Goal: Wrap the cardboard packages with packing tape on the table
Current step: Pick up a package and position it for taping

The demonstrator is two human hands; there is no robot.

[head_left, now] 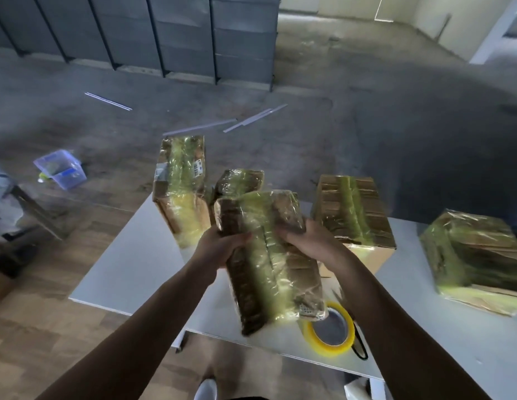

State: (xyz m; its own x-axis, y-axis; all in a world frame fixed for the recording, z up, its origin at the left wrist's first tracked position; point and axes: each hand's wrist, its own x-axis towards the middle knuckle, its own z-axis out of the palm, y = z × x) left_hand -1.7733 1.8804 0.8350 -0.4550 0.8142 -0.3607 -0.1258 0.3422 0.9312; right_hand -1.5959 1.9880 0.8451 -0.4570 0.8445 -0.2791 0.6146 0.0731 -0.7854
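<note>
I hold a long cardboard package (266, 269) wrapped in yellowish tape above the white table (130, 264), tilted with its near end low. My left hand (219, 245) grips its left side and my right hand (305, 241) grips its right side, fingers curled over the top. A roll of yellow packing tape (331, 330) lies flat on the table just under the package's near end. Taped packages stand around: a tall one (180, 189) at the far left, a small one (240, 180) behind the held one, a box (352, 212) to the right, another (476, 258) at the far right.
The table's near edge runs below the tape roll, with a black item (361, 346) beside the roll. On the floor lie a clear plastic bin (61, 168) at left and several thin white strips (222, 124). Grey shelving (136, 33) lines the back wall.
</note>
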